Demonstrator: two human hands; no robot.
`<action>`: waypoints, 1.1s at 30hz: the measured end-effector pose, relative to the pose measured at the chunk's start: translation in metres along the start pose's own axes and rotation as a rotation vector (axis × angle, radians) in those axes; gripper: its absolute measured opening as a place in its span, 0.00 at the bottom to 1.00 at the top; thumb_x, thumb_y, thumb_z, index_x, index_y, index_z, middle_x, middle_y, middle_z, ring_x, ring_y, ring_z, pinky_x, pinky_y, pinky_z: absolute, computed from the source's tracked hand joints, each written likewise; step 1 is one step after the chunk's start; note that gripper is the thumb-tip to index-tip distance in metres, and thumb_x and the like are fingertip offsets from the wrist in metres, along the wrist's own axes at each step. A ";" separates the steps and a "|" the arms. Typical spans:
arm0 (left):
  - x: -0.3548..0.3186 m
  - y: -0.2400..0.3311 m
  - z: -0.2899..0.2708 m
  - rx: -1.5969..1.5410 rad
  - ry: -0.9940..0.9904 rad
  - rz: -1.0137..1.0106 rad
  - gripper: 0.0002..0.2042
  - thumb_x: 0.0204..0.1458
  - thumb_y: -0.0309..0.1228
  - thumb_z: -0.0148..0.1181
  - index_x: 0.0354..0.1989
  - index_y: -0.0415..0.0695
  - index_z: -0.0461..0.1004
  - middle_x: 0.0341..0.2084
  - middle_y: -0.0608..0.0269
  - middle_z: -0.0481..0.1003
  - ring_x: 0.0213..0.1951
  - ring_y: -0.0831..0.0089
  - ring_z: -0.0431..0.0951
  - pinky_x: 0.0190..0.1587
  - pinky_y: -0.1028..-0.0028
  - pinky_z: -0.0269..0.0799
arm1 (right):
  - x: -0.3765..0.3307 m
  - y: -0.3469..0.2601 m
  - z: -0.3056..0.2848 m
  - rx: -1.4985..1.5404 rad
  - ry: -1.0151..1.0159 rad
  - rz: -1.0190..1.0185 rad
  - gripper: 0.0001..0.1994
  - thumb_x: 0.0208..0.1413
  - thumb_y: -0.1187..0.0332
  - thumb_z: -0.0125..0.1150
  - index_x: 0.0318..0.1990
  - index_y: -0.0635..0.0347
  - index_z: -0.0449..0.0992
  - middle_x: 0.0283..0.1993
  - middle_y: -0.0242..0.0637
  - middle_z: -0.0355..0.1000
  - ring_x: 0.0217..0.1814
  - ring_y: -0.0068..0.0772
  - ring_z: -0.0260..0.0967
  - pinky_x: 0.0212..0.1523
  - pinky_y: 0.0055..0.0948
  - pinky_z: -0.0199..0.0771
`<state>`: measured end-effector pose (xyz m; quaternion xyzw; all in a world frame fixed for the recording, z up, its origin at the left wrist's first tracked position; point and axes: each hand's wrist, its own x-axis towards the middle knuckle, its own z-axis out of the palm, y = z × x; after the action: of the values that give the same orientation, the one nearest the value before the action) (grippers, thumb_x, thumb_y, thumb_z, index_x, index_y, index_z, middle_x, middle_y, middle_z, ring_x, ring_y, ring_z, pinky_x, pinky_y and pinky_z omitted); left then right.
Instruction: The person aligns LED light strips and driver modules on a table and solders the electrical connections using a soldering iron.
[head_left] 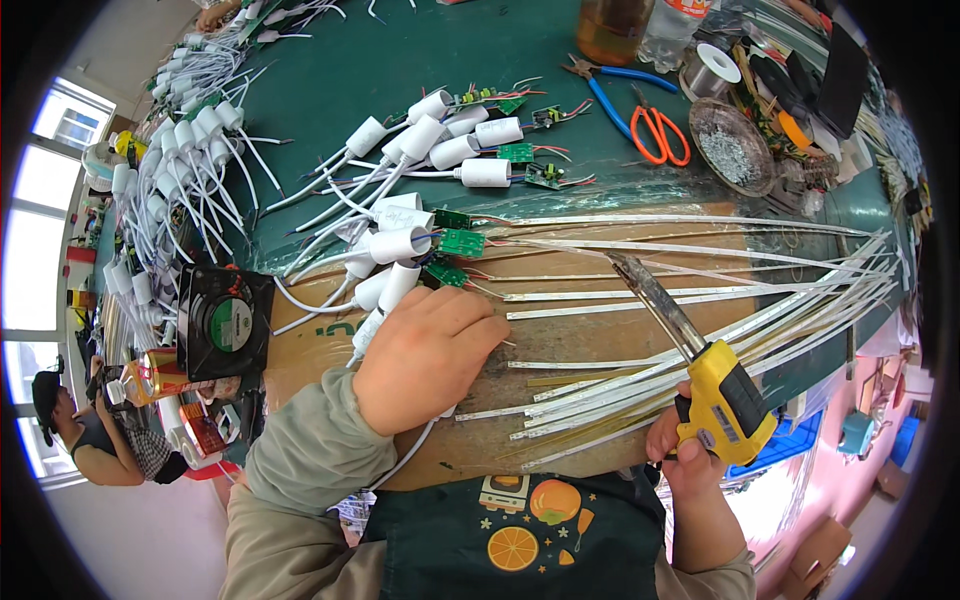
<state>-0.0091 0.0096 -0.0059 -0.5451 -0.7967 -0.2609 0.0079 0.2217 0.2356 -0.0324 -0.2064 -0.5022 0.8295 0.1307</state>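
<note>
My left hand [435,350] is closed, palm down, over the brown board [600,350], next to white cylindrical end caps [398,245]. What its fingers grip is hidden beneath it; a thin wire tip shows by the fingertips. Under the wrist, a white cable [408,455] runs out toward the table's near edge. My right hand [685,445] is wrapped round a yellow and black soldering gun [728,405], its metal tip pointing up and left over the LED strips [640,390]. Green circuit boards [462,243] hang from the caps, some wired to strips.
More caps with cables [485,173] lie beyond, and bundles pile up at left. A black fan [226,322] stands left of the board. Blue-handled pliers [612,100], orange-handled scissors [660,135], a solder spool [712,68] and a round dish [735,150] lie at the far right. Another person [95,430] is at left.
</note>
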 end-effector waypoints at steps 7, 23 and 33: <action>0.000 0.005 -0.004 0.031 0.041 -0.024 0.13 0.39 0.20 0.65 0.37 0.45 0.78 0.33 0.63 0.75 0.36 0.62 0.77 0.37 0.65 0.69 | -0.014 -0.006 0.002 -0.208 -0.107 0.077 0.40 0.47 0.51 0.76 0.60 0.68 0.64 0.23 0.31 0.65 0.22 0.24 0.63 0.22 0.23 0.64; 0.001 -0.010 0.000 0.086 -0.015 -0.015 0.11 0.41 0.23 0.64 0.35 0.47 0.78 0.33 0.67 0.76 0.35 0.66 0.76 0.38 0.67 0.67 | -0.020 0.010 0.009 -0.367 -0.230 0.098 0.34 0.54 0.54 0.70 0.59 0.71 0.65 0.25 0.36 0.68 0.22 0.26 0.63 0.23 0.25 0.66; 0.000 -0.008 0.001 0.109 -0.048 -0.028 0.11 0.41 0.23 0.64 0.36 0.46 0.78 0.33 0.67 0.76 0.37 0.66 0.76 0.39 0.67 0.67 | -0.018 0.011 0.014 -0.359 -0.177 0.106 0.28 0.55 0.56 0.69 0.53 0.69 0.66 0.25 0.39 0.67 0.20 0.28 0.64 0.21 0.25 0.66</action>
<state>-0.0153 0.0082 -0.0102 -0.5388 -0.8172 -0.2042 0.0146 0.2306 0.2119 -0.0330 -0.1789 -0.6398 0.7474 0.0035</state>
